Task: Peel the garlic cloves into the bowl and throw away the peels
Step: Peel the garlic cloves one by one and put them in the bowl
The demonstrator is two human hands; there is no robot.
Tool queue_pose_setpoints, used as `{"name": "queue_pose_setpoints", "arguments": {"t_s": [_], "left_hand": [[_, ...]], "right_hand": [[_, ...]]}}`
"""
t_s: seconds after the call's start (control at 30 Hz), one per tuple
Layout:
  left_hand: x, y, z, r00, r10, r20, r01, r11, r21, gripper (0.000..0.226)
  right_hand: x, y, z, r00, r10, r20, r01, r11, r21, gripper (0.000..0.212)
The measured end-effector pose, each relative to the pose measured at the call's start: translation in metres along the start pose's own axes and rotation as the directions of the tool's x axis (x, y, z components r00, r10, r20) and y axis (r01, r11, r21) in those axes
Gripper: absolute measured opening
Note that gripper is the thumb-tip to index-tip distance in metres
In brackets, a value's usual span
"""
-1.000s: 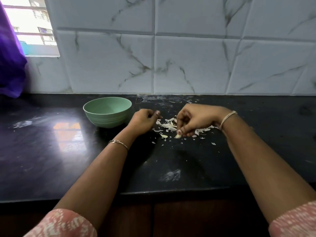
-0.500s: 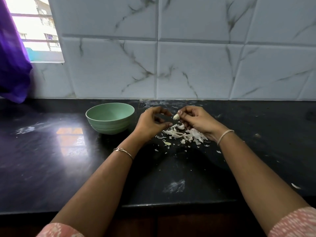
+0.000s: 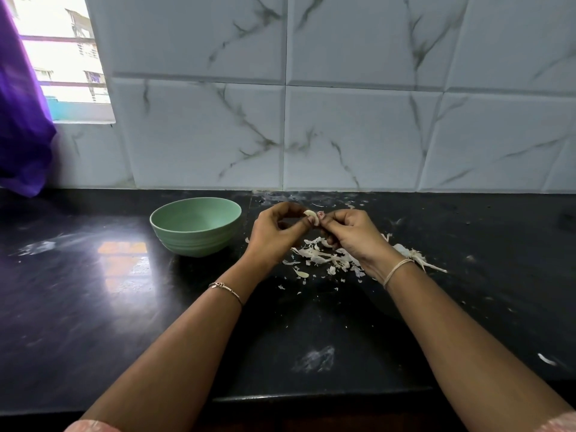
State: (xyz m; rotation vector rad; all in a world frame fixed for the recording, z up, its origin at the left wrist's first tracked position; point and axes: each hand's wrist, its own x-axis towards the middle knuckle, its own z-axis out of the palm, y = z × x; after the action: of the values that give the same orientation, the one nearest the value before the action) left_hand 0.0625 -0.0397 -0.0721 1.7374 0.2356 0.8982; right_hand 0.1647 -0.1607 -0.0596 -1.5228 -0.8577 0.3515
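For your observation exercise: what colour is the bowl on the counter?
The bowl is pale green; head view.

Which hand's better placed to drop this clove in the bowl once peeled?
Left, likely. The left hand pinches the clove and sits beside the bowl; the right hand, also on the clove, is farther off, above the peels.

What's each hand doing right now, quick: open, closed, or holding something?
Left hand: closed, pinching the garlic clove at its fingertips.
Right hand: closed, pinching the same garlic clove from the other side.
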Motion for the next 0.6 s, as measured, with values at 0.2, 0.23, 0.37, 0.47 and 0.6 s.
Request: {"name": "queue_pose_setpoints", "arguments": {"t_s": [0.2, 0.23, 0.37, 0.47, 0.6], "left_hand": [[-0.0022, 0.0087, 0.0013, 0.992, -0.128, 0.017, 0.128, 0.960, -0.248, 0.013], [-0.0019, 0.0083, 0.0015, 0.991, -0.133, 0.022, 0.135, 0.962, -0.238, 0.013], [-0.0021, 0.0051, 0.0035, 0.988, -0.143, 0.056, 0.151, 0.969, -0.194, 0.010], [-0.0026, 0.0041, 0.0038, 0.987, -0.145, 0.070, 0.156, 0.968, -0.198, 0.011], [-0.0030, 0.0045, 0.0039, 0.985, -0.153, 0.083, 0.167, 0.967, -0.191, 0.008]], "right_hand": [[0.0010, -0.0002, -0.0048, 0.985, -0.129, -0.116, 0.123, 0.991, -0.059, 0.025], [0.0008, -0.0019, -0.0043, 0.982, -0.137, -0.130, 0.135, 0.991, -0.021, 0.022], [0.0002, -0.0036, -0.0024, 0.981, -0.158, -0.115, 0.160, 0.987, 0.007, 0.012], [-0.0019, -0.0027, -0.0017, 0.981, -0.175, -0.083, 0.175, 0.985, -0.006, 0.009], [-0.0018, -0.0008, -0.0005, 0.983, -0.169, -0.079, 0.169, 0.986, 0.000, 0.009]]}}
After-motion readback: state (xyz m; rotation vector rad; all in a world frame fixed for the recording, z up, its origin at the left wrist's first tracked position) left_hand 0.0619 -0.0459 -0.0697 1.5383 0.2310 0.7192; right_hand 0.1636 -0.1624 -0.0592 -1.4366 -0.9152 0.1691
